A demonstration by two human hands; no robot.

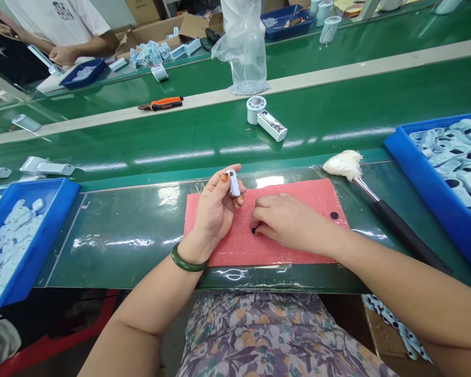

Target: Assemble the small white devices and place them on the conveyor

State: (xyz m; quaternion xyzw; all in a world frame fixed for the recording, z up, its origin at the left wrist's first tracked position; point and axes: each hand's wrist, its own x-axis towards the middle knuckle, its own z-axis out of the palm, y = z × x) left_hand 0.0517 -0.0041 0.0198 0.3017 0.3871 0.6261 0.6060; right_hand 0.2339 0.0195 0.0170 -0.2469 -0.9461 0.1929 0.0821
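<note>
Left hand [215, 207]: I see it pinching a small white part [233, 182] upright over the pink foam pad [298, 196].
Right hand [284, 220]: fingertips pressed together on a small black piece [254, 230], mid-pad.
Done: I judge the part in hand not yet fitted.
Left: another black piece [334, 215] lies right on the pad; the right blue bin [435, 193] looks full.

Wore a dark green bangle [187, 260] just behind the left hand [214, 209]; bare forearms, orange-painted nails, floral-print garment [267, 335] below.
</note>
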